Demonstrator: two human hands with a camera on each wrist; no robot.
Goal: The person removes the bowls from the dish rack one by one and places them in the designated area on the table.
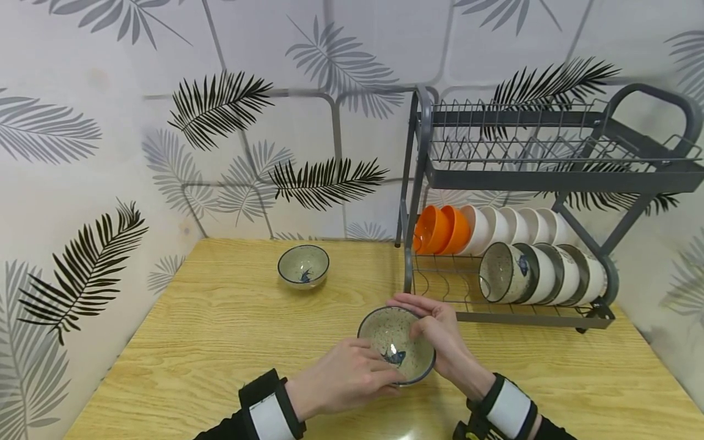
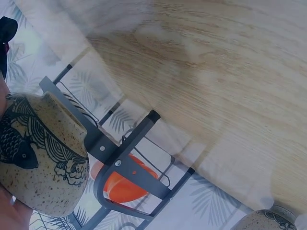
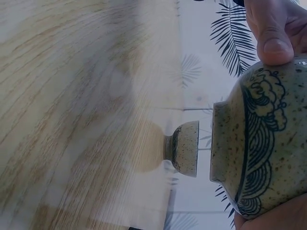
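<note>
L hand (image 1: 352, 374) is gripping the near-left rim of a speckled grey-beige ceramic bowl w/ a blue edge (image 1: 387, 333); its fingers are curling over the rim, only part-open. R hand (image 1: 440, 339) is holding the same bowl on the opp. side, thumb bending in over the rim, the other fingers lying along the outside. So the bowl is sitting btwn both hands, its mouth facing up, a dark-blue fish (image 1: 395, 356) showing inside; per the R wrist view, its foot is hanging clear of the pale wood-grain table (image 1: 236, 293). Outside, it's bearing dark wave lines (image 3: 259, 139) & another fish.

Beyond L hand, slightly to its L, a second speckled bowl w/ a blue fish inside (image 1: 304, 267) is standing upright on the table.

Ahead & to the R of R hand, a dark-grey metal 2-tier dish rack (image 1: 566, 180) is standing. Its lower tier is holding 2 orange bowls (image 1: 431, 230) & a row of white bowls (image 1: 495, 226) at the back, w/ 4 patterned bowls (image 1: 500, 275) on edge in front, nearer R hand.

Both wrists are wearing black-&-white bands (image 1: 271, 418).
</note>
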